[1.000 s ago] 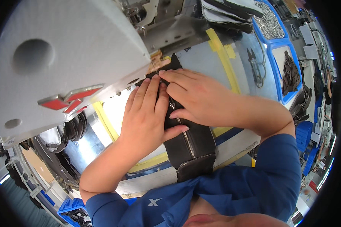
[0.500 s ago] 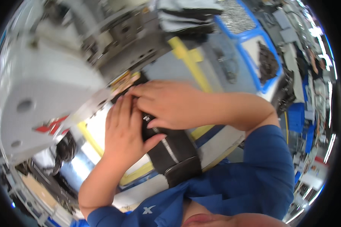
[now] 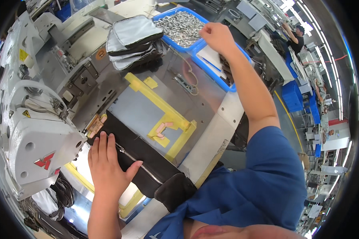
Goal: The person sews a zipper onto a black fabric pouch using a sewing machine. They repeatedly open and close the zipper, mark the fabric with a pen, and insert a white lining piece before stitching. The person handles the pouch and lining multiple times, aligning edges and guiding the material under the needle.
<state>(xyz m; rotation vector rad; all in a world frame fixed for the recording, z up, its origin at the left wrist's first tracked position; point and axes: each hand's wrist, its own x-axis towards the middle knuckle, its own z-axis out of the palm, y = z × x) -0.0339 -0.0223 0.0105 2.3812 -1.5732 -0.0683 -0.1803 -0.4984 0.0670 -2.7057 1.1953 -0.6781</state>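
Observation:
My left hand (image 3: pixel 107 167) lies flat with fingers extended on a black fabric piece (image 3: pixel 155 149) that has a silver zipper (image 3: pixel 141 165) along it. This piece stretches from beside the sewing machine head (image 3: pixel 40 147) toward my body, its near end folded into a bulky lump. My right hand (image 3: pixel 219 36) is raised at the far right, by the edge of a blue tray (image 3: pixel 203 18) filled with small silver metal parts (image 3: pixel 180 28). Its fingers are curled closed; whatever they may hold is hidden.
A stack of grey-and-black fabric pieces (image 3: pixel 133 34) stands on the far side of the table. A second blue tray (image 3: pixel 217 75) holds dark pieces. Yellow tape (image 3: pixel 159 101) marks the metal tabletop. Far right, another person (image 3: pixel 297 40) sits at work.
My right hand has left the black fabric and moved far right to the tray of metal parts. My left hand remains on the fabric. The view has shifted, showing more of the sewing machine.

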